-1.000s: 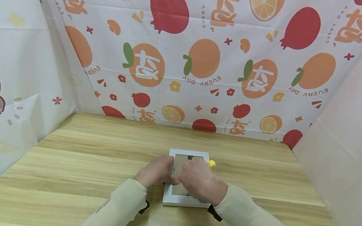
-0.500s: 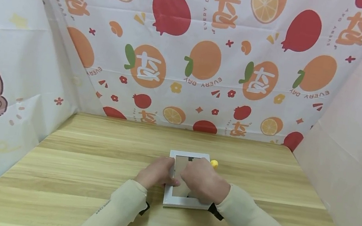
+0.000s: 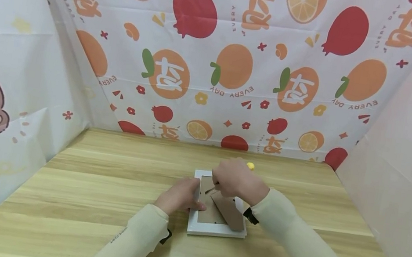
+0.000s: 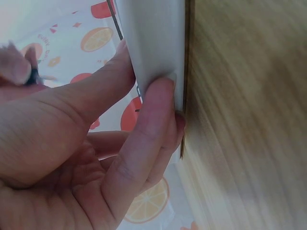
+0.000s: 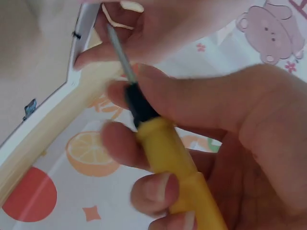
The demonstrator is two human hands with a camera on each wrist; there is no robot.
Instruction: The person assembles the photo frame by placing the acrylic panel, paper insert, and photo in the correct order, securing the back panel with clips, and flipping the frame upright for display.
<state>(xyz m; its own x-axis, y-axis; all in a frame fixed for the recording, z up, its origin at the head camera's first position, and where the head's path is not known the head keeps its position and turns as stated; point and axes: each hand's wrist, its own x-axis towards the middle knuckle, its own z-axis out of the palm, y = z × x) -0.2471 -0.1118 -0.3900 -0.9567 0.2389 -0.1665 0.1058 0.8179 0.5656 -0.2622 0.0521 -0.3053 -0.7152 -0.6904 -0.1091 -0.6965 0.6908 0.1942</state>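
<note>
A white picture frame (image 3: pixel 216 230) lies back up on the table, with its brown backing board (image 3: pixel 206 213) and fold-out stand (image 3: pixel 231 217) showing. My left hand (image 3: pixel 179 195) grips the frame's left side; in the left wrist view the thumb and fingers pinch the white rim (image 4: pixel 156 43). Held over the far part of the frame, my right hand (image 3: pixel 240 180) grips a screwdriver (image 5: pixel 165 153) with a yellow handle and black collar. Its metal shaft (image 5: pixel 122 55) points left, clear of the board in the right wrist view. A small dark metal tab (image 5: pixel 29 110) sits at the board's edge.
The wooden table (image 3: pixel 116 168) extends around the frame on all sides. A fruit-print cloth (image 3: pixel 208 115) hangs behind its far edge. Pale cloth walls (image 3: pixel 406 154) stand at left and right.
My right hand has moved away from me and up with the screwdriver, uncovering the brown stand. The left hand keeps its place on the frame.
</note>
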